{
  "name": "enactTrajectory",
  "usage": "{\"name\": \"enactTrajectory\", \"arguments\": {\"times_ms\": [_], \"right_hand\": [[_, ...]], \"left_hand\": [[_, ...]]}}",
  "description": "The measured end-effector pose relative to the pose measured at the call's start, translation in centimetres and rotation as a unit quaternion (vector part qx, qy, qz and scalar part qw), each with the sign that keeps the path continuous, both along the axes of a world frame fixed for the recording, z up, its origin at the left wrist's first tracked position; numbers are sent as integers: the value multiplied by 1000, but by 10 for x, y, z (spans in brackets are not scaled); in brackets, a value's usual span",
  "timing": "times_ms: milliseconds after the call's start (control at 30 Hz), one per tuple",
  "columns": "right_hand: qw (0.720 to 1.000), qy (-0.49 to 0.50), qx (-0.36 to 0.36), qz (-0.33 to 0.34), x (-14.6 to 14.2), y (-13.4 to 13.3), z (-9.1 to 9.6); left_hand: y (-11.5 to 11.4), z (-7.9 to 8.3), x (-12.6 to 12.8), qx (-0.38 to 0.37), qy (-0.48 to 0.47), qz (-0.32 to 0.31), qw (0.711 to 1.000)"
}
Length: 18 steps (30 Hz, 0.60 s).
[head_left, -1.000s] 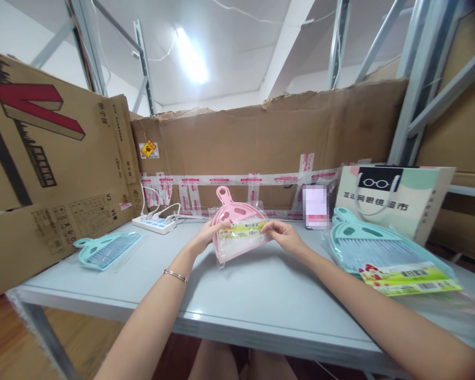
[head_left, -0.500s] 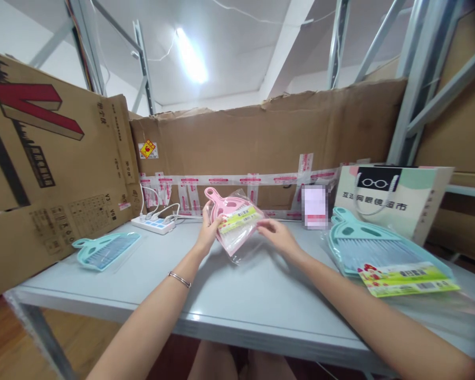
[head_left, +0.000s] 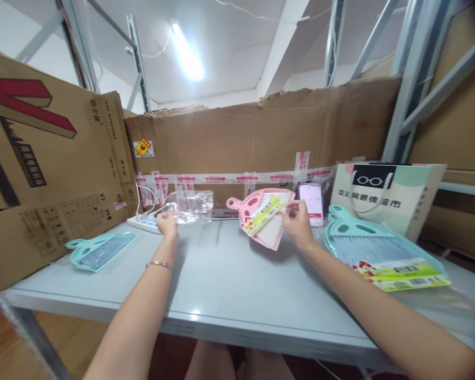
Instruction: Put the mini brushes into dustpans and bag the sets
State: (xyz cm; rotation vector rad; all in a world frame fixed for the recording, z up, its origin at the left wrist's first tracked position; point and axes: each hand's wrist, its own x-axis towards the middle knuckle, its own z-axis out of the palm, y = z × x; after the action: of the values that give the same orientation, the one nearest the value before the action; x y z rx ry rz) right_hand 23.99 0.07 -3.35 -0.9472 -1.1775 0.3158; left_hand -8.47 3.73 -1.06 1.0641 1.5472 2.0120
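My left hand (head_left: 167, 224) is closed on a clear plastic bag (head_left: 196, 207), which stretches out to the right over the back of the table. In my right hand (head_left: 298, 224) is the edge of a pink dustpan and brush set (head_left: 267, 232), pinched between thumb and fingers. The set is tilted above the table, its handle pointing left and its white bristles facing me. A yellow-green printed card (head_left: 263, 216) lies slantwise across it. Nothing covers the pink set now; the bag is apart from it.
Bagged teal dustpan sets lie at the left (head_left: 101, 250) and right (head_left: 376, 243) of the grey table (head_left: 221, 285). A phone (head_left: 311, 203) leans at the back by a paper bag (head_left: 399, 200). A white power strip (head_left: 142, 224) sits back left. Cardboard (head_left: 229, 137) walls the rear.
The pink dustpan set has come out of its plastic bag. My left hand moved left with the bag; my right hand moved slightly right with the set.
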Motion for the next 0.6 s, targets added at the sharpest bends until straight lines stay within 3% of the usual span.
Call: {"name": "enactTrajectory", "arguments": {"times_ms": [100, 200, 267, 367, 400, 467, 533, 600], "right_hand": [[976, -159, 89, -118, 16, -7, 11], [948, -250, 123, -157, 24, -9, 17], [950, -242, 119, -160, 27, -4, 18], [980, -80, 106, -152, 30, 7, 19], [987, 4, 93, -130, 30, 10, 19], [984, 167, 46, -42, 26, 12, 22], [960, 272, -7, 67, 17, 8, 24], [936, 316, -42, 151, 3, 1, 26]], "left_hand": [[-8, 3, -54, -47, 10, 189, 981], [-17, -7, -90, -94, 50, 248, 963], [-18, -13, -96, -131, 80, 290, 945], [-11, -10, -79, -87, 208, 366, 903], [-9, -6, -66, -43, 278, 362, 889], [-8, 5, -34, 34, 380, 293, 877], [-11, 15, 0, 67, 425, 195, 881], [-18, 20, 31, 83, 434, 123, 889]]}}
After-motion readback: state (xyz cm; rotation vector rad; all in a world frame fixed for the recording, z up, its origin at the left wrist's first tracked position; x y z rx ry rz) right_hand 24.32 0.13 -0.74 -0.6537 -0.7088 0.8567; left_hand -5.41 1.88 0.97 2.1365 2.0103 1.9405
